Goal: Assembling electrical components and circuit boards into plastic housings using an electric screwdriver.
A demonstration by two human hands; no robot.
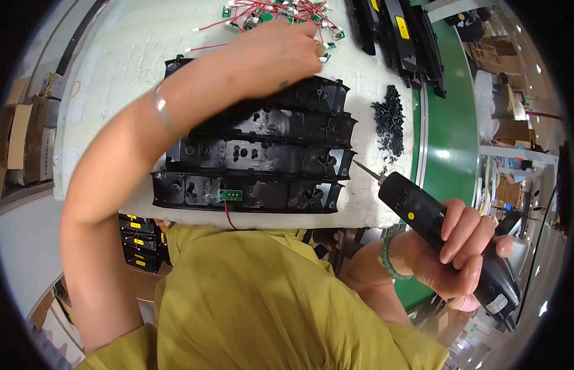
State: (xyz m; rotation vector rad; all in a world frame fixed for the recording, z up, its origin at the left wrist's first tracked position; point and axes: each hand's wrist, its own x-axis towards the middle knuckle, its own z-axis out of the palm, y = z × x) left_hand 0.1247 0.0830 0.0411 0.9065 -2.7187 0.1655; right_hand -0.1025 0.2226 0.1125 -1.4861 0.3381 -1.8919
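Note:
My right hand (456,253) is wrapped round a black electric screwdriver (416,206), its thin bit pointing up and left toward the housings. My left arm reaches across the work. At the far side, my left hand (293,52) has its fingers curled at the edge of a pile of small green circuit boards with red wires (268,13). What its fingertips hold, if anything, is hidden. Several black plastic housings (287,159) lie in a row below that arm. In the nearest housing sits a green circuit board (231,195), with a red wire hanging over the front edge.
A heap of black screws (388,120) lies on the white foam surface (376,203), right of the housings. Beyond them, black parts with yellow labels (403,28) rest near the green belt (450,142). Below the bench at left are stacked black units (140,243); cardboard boxes (28,142) stand farther left.

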